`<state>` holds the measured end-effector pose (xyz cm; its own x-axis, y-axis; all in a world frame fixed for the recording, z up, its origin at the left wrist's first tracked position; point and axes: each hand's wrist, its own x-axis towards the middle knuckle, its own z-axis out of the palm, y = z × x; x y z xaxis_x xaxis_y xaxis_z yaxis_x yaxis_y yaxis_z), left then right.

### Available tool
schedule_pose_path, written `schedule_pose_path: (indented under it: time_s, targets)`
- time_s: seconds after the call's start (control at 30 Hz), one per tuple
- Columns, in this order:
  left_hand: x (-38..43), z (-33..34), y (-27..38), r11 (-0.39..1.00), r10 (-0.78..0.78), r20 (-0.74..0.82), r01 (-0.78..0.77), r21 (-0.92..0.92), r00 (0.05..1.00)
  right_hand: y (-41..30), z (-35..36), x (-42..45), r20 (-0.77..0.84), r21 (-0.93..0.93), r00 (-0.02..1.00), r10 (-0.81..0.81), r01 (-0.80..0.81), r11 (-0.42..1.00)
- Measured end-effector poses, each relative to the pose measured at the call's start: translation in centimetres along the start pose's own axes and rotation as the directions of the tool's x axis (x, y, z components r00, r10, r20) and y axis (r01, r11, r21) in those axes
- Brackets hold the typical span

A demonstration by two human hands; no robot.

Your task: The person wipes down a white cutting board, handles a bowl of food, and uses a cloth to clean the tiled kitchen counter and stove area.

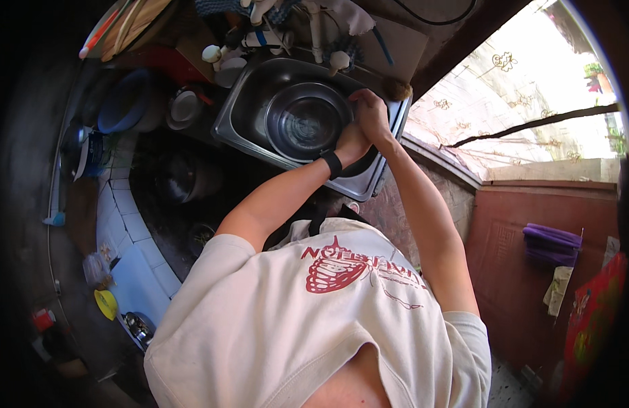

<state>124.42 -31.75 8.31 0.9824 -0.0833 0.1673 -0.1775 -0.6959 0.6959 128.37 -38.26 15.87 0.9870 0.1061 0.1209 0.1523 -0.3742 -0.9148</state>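
Observation:
A steel basin (308,122) with some water in the bottom sits inside a stainless steel sink (243,109). My left hand (354,141), with a black band on its wrist, reaches over the basin's right side. Against it presses my right hand (371,115), with its fingers bent near the basin's right rim. The two hands touch and overlap, so the left fingers are mostly hidden. Whether anything lies between the palms cannot be seen.
White pipes and a tap (339,61) stand behind the sink. A brown scrubber (397,89) rests at its back right corner. Left are a blue basin (125,104), a dark pot (177,176) and a light blue board (141,280). A window borders the right.

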Motion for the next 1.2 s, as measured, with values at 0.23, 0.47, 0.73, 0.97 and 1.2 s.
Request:
schedule_pose_path:
  time_s: [0.23,0.47,0.73,0.97,1.2]
  targets:
    - [-0.1,-3.4,-0.6,0.997,0.069,0.204,-0.074,0.017,0.977,1.5,2.1,0.2,-0.285,-0.146,0.959,0.014,-0.058,0.988]
    - [2.5,-7.4,-2.3,0.968,0.204,0.012,-0.200,-0.152,0.979,1.4,2.4,0.2,-0.118,0.414,0.862,0.492,-0.408,0.814]
    - [3.7,-11.5,-0.7,0.818,0.446,0.567,-0.058,-0.572,0.693,-1.6,0.3,-7.6,-0.163,0.708,0.860,0.484,-0.239,0.664]
    - [0.6,-8.6,3.5,0.748,0.662,0.413,-0.524,-0.407,0.625,-3.7,-1.9,-15.7,-0.289,0.800,0.816,0.500,-0.082,0.595]
    - [-5.6,-5.9,9.6,0.547,0.594,0.617,0.303,-0.781,0.516,0.0,-3.5,-26.8,-0.634,0.395,0.653,0.415,-0.187,0.899]
